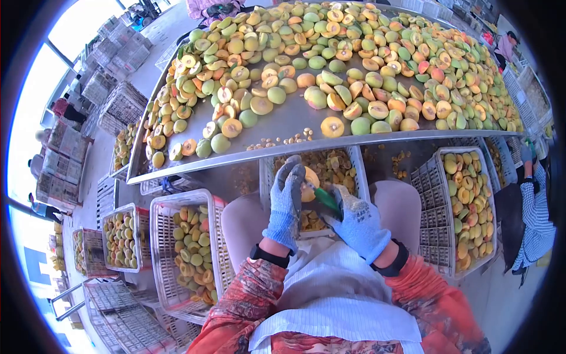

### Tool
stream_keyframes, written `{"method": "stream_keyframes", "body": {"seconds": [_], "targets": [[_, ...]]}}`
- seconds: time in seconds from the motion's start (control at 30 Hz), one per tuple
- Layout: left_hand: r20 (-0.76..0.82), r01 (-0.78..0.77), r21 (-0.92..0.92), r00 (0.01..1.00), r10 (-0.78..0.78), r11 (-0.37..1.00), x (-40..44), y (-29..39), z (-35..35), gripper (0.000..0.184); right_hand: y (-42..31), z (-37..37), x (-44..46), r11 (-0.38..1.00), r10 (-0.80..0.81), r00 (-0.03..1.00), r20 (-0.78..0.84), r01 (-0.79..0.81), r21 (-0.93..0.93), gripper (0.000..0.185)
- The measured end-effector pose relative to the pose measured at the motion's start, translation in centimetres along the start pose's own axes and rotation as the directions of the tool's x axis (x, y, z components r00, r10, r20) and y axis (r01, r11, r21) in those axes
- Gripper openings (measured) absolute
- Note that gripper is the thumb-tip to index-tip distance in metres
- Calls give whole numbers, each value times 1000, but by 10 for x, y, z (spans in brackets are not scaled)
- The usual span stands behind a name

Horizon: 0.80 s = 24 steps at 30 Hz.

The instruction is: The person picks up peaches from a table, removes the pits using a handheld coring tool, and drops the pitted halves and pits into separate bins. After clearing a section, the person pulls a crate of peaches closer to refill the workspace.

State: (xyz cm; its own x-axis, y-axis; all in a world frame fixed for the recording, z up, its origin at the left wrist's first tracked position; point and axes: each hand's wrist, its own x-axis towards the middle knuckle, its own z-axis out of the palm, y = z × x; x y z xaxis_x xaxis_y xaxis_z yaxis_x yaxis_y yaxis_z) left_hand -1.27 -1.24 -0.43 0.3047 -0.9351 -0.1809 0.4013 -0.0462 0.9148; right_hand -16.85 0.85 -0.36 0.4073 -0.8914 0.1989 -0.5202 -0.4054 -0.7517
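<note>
My left hand (285,206), in a blue and grey knit glove, is closed around a halved peach (309,182) with its cut face turned to the right. In my right hand (357,223), gloved the same way, is a green-handled pitting tool (325,199). Its tip meets the cut face of the peach half; the exact shape of the tip is hidden. Both hands are above a white plastic crate (361,177) between my knees, which holds pits and scraps. Several loose pits (298,137) lie along the near edge of the metal table.
A metal table (247,156) piled with halved peaches (377,94) stands in front of me. Crates of peach halves flank me, one at left (156,236) and one at right (433,194). Another person in a checked garment (535,215) is at far right; stacked crates (121,106) stand at left.
</note>
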Motion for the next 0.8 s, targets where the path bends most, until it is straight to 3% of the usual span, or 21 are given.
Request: {"method": "stream_keyframes", "body": {"seconds": [0.07,0.13,0.17,0.2,0.23,0.27,0.33,0.4,0.47,0.5,0.57,0.7,0.77,0.8], "targets": [[24,-37,60,999,35,998,-1,-4,5,31,-10,-7,-1,917,47,999,9,-39,-397,44],[13,-66,130,998,65,989,0,-5,10,29,-1,-3,-1,925,62,998,22,-50,-377,43],[-10,-81,205,996,85,975,-2,-6,9,27,1,-4,-1,995,51,996,70,-45,-93,41],[-14,-74,212,997,79,974,-1,-8,9,27,3,-3,-2,977,30,993,113,-53,205,38],[29,-147,257,989,144,955,1,-10,8,26,-10,-17,6,843,272,881,387,-412,346,38],[66,-219,299,976,208,929,4,-10,6,25,-10,-18,9,840,263,878,399,-412,353,38],[36,-154,361,988,152,920,6,-5,2,24,-9,-21,13,721,285,782,554,-556,415,32],[30,-16,489,1000,1,872,10,-9,-3,21,-17,-26,17,762,333,746,577,-574,301,27],[5,7,473,1000,-11,881,12,-8,-5,20,-16,-26,21,588,325,649,688,-708,391,29],[31,-15,430,1000,2,903,10,-3,-4,21,-13,-25,21,580,325,643,693,-714,391,29],[104,-102,422,993,63,901,12,3,-3,22,-8,-23,23,247,165,647,745,-758,604,34],[106,-10,485,993,-48,875,26,0,0,26,4,-24,26,231,172,646,744,-761,607,34],[294,297,159,896,-333,941,33,9,12,31,17,-26,22,-32,38,660,750,-750,661,36],[314,283,152,895,-318,947,36,8,19,31,20,-27,24,-13,47,671,740,-740,673,36]]}}
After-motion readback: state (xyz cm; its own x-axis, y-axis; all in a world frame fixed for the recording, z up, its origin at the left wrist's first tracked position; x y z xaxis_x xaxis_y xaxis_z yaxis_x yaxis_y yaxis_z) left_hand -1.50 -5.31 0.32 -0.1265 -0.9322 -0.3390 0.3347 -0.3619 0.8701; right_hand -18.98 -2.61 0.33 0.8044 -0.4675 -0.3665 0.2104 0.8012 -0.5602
